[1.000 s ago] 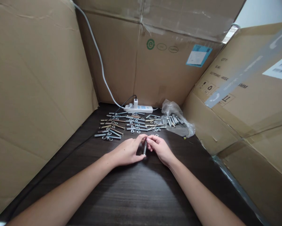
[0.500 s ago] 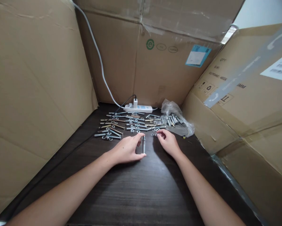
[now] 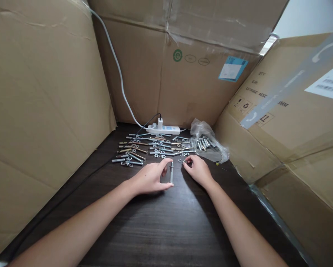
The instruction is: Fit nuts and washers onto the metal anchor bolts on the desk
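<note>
In the head view, my left hand (image 3: 152, 175) pinches an expansion bolt (image 3: 171, 174) by its two ends, between thumb and index finger. The bolt stands upright, with a sleeve on its lower part and a washer around it near the top. To the right, my right hand (image 3: 197, 168) has thumb and fingertips closed on a small nut (image 3: 184, 162) at the tabletop. A loose ring washer (image 3: 179, 160) lies just left of that nut. Beyond my hands, several bolts and sleeves (image 3: 160, 150) lie in rows with nuts and washers among them.
A clear plastic bag (image 3: 208, 135) with more bolts lies at the back right. Behind the rows is a white power strip (image 3: 166, 129) with a plugged-in adapter. A black cable (image 3: 80, 183) crosses the dark table (image 3: 166, 226) on the left. Cardboard boxes (image 3: 194, 89) wall three sides.
My right fingertips have come down and closed on the nut, moving slightly left. My left hand keeps the bolt upright, nearly still. The view has shifted slightly.
</note>
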A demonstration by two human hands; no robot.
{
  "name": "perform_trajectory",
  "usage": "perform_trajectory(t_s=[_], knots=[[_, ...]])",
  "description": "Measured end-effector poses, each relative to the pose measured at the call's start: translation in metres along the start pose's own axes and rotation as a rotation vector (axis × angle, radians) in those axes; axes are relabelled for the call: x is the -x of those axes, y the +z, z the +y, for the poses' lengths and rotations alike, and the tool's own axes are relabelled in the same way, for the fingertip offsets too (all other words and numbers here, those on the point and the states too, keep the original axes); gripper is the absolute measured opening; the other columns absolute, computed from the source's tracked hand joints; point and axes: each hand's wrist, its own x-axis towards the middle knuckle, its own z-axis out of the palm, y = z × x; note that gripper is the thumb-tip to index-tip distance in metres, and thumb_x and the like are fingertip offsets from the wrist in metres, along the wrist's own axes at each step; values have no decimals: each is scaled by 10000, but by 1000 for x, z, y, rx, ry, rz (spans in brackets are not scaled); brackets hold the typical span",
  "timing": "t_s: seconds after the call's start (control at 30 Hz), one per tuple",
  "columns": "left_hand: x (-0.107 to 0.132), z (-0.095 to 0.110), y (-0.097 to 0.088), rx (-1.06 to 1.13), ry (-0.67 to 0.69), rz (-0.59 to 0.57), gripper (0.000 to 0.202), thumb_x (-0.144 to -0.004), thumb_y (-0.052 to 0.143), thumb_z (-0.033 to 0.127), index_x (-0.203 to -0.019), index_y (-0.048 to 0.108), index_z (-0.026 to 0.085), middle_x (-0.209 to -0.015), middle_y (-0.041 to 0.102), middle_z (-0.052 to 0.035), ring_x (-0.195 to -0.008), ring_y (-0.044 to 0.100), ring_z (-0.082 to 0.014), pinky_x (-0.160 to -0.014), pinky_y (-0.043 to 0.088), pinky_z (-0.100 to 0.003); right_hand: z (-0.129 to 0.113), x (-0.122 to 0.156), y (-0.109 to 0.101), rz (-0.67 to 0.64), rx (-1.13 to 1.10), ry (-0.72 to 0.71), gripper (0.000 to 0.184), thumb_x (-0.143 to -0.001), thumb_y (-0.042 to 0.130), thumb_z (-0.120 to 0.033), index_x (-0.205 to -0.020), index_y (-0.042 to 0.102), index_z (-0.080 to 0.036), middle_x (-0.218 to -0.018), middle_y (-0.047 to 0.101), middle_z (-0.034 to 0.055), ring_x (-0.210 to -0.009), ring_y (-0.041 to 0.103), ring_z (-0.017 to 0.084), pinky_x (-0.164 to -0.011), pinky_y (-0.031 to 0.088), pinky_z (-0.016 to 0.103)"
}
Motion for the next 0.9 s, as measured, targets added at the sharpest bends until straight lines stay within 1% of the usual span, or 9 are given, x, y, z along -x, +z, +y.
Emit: perform_trajectory(t_s=[0.13,0.23,0.33,0.47,0.63,0.8,0.9], knots=[[0,1,0,-11,7,-17,654,-741,635,423,-1281,334,210,-839,583,-11,-736,576,-175,-673,447,-274,-3,1,-3,28,-99,28,164,-768,561,-338,-826,623,-197,-791,647,34,-634,555,157,-610,404,270],[0,1,0,-19,1,-23,651,-742,638,425,-1280,334,219,-838,581,-5,-730,573,-172,-669,447,-272,-7,1,-6,39,-161,53,175,-761,560,-342,-833,608,-190,-760,644,29,-565,531,139,-588,402,267],[0,0,1,-22,-7,-28,657,-739,650,419,-1280,330,228,-833,577,2,-732,570,-172,-666,445,-269,-7,1,-6,30,-215,59,184,-753,554,-335,-849,595,-184,-742,633,24,-543,518,130,-580,407,260],[0,-1,1,-26,-7,-33,657,-740,655,412,-1281,330,231,-830,572,3,-734,570,-174,-666,444,-270,-4,0,-2,13,-144,38,147,-750,553,-301,-845,598,-197,-735,631,12,-577,530,138,-596,399,258],[1,-1,1,-19,-9,-28,662,-733,661,408,-1282,337,231,-826,569,6,-726,568,-169,-667,445,-267,1,-2,2,18,-8,18,112,-750,537,-254,-819,611,-207,-801,646,28,-663,556,158,-603,377,257],[1,-1,1,-29,-7,-36,665,-738,657,411,-1286,324,232,-823,566,12,-726,566,-167,-661,438,-263,4,-4,4,34,-1,55,158,-789,502,-262,-872,628,-212,-802,642,24,-715,572,169,-627,386,257],[1,-1,1,-32,-12,-38,668,-741,657,414,-1287,317,233,-824,565,12,-729,565,-169,-667,437,-268,8,-5,5,50,22,66,151,-801,500,-255,-860,631,-208,-821,633,29,-765,579,176,-672,399,266]])
